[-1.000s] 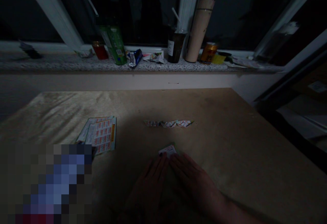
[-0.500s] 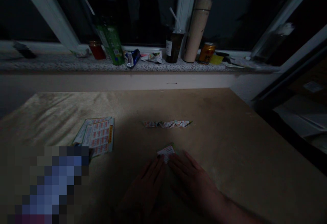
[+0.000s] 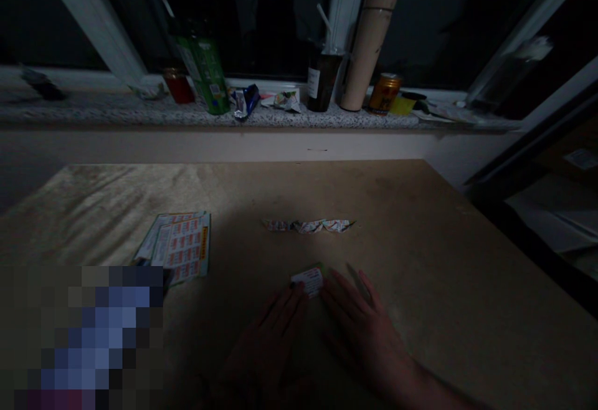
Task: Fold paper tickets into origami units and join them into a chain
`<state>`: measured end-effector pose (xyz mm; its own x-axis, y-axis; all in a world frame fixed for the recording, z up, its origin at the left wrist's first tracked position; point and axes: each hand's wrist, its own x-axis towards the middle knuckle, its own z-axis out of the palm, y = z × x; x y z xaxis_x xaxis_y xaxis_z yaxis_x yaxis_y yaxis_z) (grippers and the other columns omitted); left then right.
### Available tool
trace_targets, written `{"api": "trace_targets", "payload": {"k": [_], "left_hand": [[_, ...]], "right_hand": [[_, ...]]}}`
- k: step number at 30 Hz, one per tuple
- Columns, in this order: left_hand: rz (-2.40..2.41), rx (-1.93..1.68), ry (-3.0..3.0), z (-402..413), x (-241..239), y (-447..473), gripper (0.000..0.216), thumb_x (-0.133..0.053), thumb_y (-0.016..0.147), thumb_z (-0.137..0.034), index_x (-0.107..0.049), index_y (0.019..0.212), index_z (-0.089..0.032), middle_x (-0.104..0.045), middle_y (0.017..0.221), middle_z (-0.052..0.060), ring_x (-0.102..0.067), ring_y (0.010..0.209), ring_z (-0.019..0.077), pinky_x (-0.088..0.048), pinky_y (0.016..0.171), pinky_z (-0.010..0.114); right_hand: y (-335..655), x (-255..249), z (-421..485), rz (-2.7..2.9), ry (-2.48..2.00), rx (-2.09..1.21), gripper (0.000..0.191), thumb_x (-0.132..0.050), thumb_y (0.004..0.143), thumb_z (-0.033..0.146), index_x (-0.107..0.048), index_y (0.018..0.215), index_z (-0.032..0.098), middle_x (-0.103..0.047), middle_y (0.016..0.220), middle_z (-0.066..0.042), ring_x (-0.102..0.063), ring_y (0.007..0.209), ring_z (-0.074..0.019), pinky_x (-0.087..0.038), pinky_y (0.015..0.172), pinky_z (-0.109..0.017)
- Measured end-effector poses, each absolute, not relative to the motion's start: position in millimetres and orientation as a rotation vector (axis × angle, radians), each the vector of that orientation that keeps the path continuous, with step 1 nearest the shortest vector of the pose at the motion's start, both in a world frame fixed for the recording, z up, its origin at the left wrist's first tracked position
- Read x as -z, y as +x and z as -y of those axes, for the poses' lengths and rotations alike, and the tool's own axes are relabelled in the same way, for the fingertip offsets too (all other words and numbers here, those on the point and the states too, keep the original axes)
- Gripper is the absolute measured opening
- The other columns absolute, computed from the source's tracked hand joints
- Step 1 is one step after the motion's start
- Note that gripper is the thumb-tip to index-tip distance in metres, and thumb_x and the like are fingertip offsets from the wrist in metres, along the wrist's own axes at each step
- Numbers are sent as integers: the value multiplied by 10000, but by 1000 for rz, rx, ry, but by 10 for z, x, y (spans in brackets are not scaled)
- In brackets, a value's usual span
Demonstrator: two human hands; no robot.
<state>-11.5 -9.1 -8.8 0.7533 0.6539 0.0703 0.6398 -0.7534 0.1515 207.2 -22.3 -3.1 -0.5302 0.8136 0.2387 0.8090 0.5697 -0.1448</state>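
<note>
One tan tabletop [image 3: 411,248] fills most of the view, and one speckled stone windowsill [image 3: 154,114] runs behind it. Two bare hands reach in from the near side: the left hand [image 3: 275,323] and the right hand [image 3: 367,326] both lie low with fingers extended, neither closed around anything that can be seen. On the sill stand one tall pale flask [image 3: 368,52], one green printed container [image 3: 212,76], one dark drink cup [image 3: 323,80] with a straw and one gold can [image 3: 385,93]. At least two printed sheets [image 3: 184,245] overlap on the table's left part. One row of folded printed paper [image 3: 309,227], with three visible sections, lies beyond the hands; whether its sections are joined cannot be told. Smallest is one folded paper piece [image 3: 310,278], just ahead of and between the hands, left fingertips on its near edge, right fingertips at its right edge.
</note>
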Motion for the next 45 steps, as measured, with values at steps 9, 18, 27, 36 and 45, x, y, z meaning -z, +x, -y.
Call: {"api": "trace_targets", "payload": {"k": [9,18,27,36,45], "left_hand": [[-1024,-181,2787,58,107,-132,837,-418,814,-602,-135,1432,-114,-256,1462,124,-246,1319,277,-200,1068,390],[-996,-99,2800,11,179,-141,819,-344,808,-652,-183,1425,-138,-214,1471,137,-257,1313,298,-187,1056,443],[-1113,-122,2741,104,19,-60,763,-455,808,-573,-269,1399,-128,-288,1448,134,-232,1325,282,-147,1074,453],[-1075,-233,2661,141,-3,12,808,-465,826,-530,-107,1438,-143,-282,1453,122,-268,1313,272,-221,1069,401],[-1062,-119,2675,121,0,35,724,-434,830,-525,-261,1401,-115,-287,1450,121,-228,1330,262,-149,1093,438]], "right_hand": [[1997,49,236,2496,-1333,148,388,-474,874,276,-508,1235,141,-539,1275,-89,-406,1249,-254,-236,1082,-508],[2011,122,292,2435,-1450,207,388,-476,868,265,-498,1238,152,-503,1314,-90,-383,1257,-278,-239,1061,-542],[2048,105,262,2442,-1421,133,445,-476,868,258,-440,1291,127,-472,1339,-101,-334,1288,-285,-286,1045,-549],[2062,84,259,2430,-1343,-83,472,-493,850,203,-424,1311,133,-529,1284,-110,-435,1227,-266,-342,1028,-539],[2003,54,256,2418,-1329,-54,396,-512,857,213,-496,1249,163,-553,1263,-83,-432,1232,-246,-277,1069,-528]]}}
